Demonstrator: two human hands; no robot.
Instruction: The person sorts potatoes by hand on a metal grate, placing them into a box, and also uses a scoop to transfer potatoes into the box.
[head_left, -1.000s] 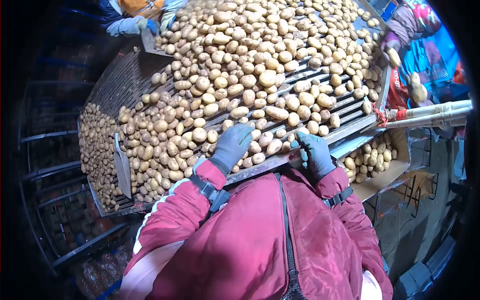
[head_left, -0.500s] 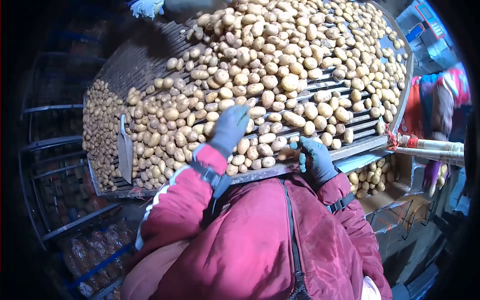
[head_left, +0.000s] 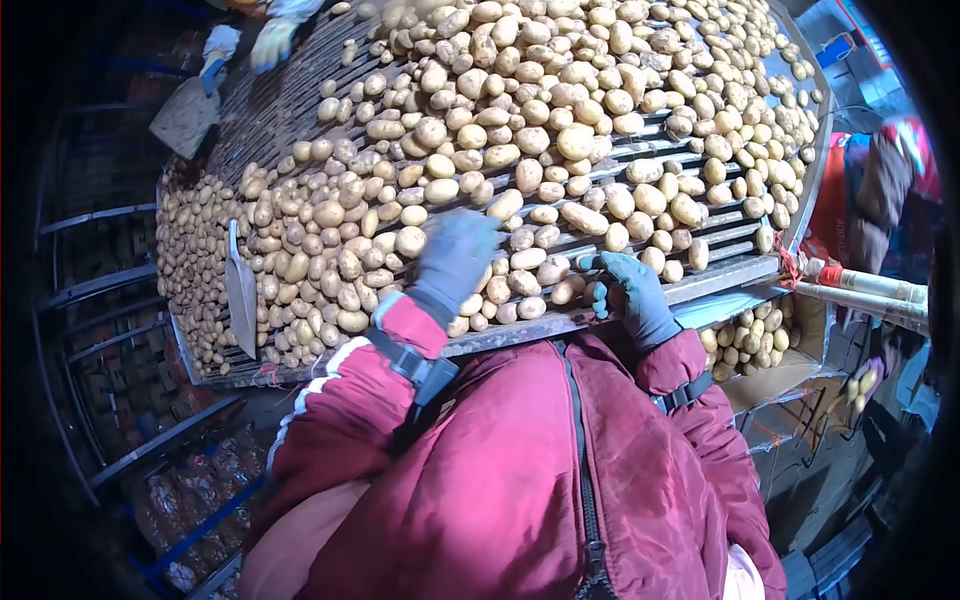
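Observation:
My left hand (head_left: 458, 255), in a grey-blue glove, is over the potatoes (head_left: 440, 190) near the front of a slatted sorting table (head_left: 715, 278). Motion smears its fingers, so I cannot tell whether they grip a potato. My right hand (head_left: 635, 295), gloved in the same way, is at the table's front edge. Its fingers are bent and apart, the fingertips close beside a potato (head_left: 568, 290), and nothing shows between them. Bare dark slats show between the potatoes in front of this hand.
A scoop (head_left: 241, 300) lies among small potatoes at the left. Far left, another person's gloved hand (head_left: 218, 55) is at a second scoop (head_left: 185, 118), beside another glove (head_left: 272, 42). A box (head_left: 770, 385) of potatoes sits below the right edge, near wrapped poles (head_left: 870, 300).
My left hand has shifted slightly down and left and is now blurred. My right hand stays at the edge. The other person's gloves and scoop have come further into view at the far left.

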